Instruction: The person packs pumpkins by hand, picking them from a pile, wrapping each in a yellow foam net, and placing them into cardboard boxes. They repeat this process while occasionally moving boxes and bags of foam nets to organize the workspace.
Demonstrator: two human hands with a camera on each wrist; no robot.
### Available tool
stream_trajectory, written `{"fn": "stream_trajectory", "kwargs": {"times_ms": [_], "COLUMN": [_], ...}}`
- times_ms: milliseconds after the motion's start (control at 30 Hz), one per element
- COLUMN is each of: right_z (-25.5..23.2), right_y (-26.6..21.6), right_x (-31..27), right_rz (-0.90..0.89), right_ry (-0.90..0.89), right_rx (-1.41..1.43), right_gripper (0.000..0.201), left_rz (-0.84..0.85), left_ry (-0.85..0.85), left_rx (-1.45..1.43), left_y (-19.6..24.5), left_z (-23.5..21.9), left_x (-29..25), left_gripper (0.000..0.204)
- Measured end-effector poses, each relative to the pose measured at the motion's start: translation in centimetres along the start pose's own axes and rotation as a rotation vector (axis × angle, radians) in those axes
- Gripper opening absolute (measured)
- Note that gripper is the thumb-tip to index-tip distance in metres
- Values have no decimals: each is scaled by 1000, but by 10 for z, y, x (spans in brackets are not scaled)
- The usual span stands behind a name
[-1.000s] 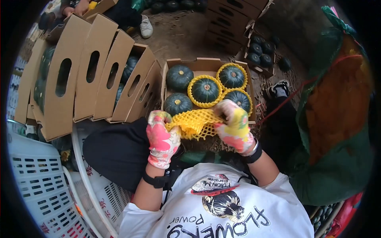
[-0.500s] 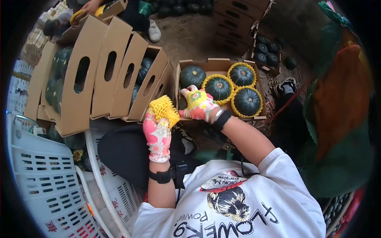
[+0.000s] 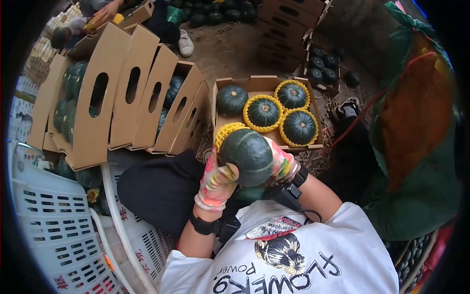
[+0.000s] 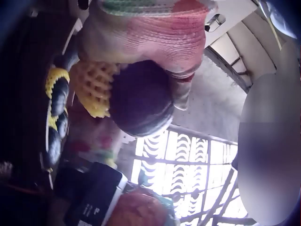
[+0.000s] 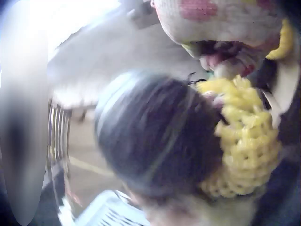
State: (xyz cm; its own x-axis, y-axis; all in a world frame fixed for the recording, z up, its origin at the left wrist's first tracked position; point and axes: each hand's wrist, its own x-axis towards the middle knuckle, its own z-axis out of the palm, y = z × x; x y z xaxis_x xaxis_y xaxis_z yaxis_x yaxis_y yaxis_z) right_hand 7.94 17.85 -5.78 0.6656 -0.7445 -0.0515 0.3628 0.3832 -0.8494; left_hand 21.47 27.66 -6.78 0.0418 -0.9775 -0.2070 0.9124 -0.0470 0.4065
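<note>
A dark green pumpkin (image 3: pixel 246 158) is held up in front of the near edge of the cardboard box. My left hand (image 3: pixel 215 182), in a flowered glove, grips its left side with the thumb across the skin. A yellow foam net (image 3: pixel 228 133) sits against the pumpkin's far left side, partly round it in the right wrist view. My right hand (image 3: pixel 282 160), gloved alike, holds the pumpkin's right side, its fingers hidden behind it in the head view. Inside the box (image 3: pixel 318 146), three pumpkins wear yellow nets and one bare pumpkin (image 3: pixel 232 100) sits at the far left.
Upright cardboard cartons (image 3: pixel 113 93) with pumpkins stand in a row at the left. White plastic crates (image 3: pixel 49 210) are at lower left, a green sack (image 3: pixel 411 206) at right. Another person's hand (image 3: pixel 105 13) and shoe (image 3: pixel 186 44) show at the far left.
The net was spread between both hands, then stayed in the left while the right reached to the near-left pumpkin in the box. That pumpkin is now lifted out, against the net, between both hands.
</note>
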Motion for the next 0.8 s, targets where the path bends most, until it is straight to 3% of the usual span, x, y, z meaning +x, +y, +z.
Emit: {"fn": "stream_trajectory", "kwargs": {"times_ms": [67, 100, 133, 167, 200, 267, 300, 333, 367, 400, 467, 500, 533, 600, 633, 667, 700, 767, 800], "right_z": [-7, -21, -29, -10, 5, 10, 3, -4, -14, -14, 2, -4, -9, -17, -14, -12, -19, -31, -39], "right_y": [0, 8, 12, -25, -29, -32, -23, -17, -17, -8, 5, 16, 20, 23, 27, 23, 24, 3, -1], "right_x": [-2, 7, 14, 9, 5, 1, -3, -7, -12, -15, -19, -17, -15, -10, -7, -6, -4, 19, 32], "right_rz": [92, 32, -26, -125, -262, -266, -199, -123, -115, -109, 91, 67, 53, 265, 326, 343, 56, -339, -16], "right_ry": [-167, -15, 134, 220, 288, 257, 225, 191, 85, 88, 44, 89, 97, 80, 87, -47, -58, -150, 26], "right_rx": [207, 1, -206, -963, -962, -894, -692, -491, -389, -390, 607, 574, 580, 750, 745, 754, 176, -523, -555], "right_gripper": [21, 20, 19, 18, 18, 21, 24, 27, 33, 33, 37, 39, 39, 37, 36, 37, 37, 36, 28], "left_rz": [-13, -9, 65, 139, 282, 450, 453, 313, 172, 166, 90, 88, 79, 660, 511, 466, 456, 399, 366], "left_ry": [-20, -48, -41, -23, 103, 186, 178, 129, 83, 87, 55, 33, 21, 64, -166, -247, -223, -212, -130], "left_rx": [75, 146, 291, 437, 659, 769, 767, 663, 557, 553, 593, 841, 849, 2251, 2379, 2417, 2286, 1987, 1828], "left_y": [4, 7, 12, 17, 14, 6, 10, 16, 18, 14, 6, 7, 11, 20, 23, 16, 18, 37, 42], "left_z": [-12, -18, 5, 27, 31, 27, 27, 29, 29, 29, 30, 28, 33, 50, 53, 64, 58, 61, 54], "left_x": [-1, -1, 2, 4, 9, 12, 12, 8, 5, 4, 5, 8, 7, -1, -3, -6, 2, 28, 41], "left_gripper": [44, 46, 49, 55, 63, 64, 64, 63, 62, 62, 59, 73, 73, 96, 113, 99, 91, 71, 69]}}
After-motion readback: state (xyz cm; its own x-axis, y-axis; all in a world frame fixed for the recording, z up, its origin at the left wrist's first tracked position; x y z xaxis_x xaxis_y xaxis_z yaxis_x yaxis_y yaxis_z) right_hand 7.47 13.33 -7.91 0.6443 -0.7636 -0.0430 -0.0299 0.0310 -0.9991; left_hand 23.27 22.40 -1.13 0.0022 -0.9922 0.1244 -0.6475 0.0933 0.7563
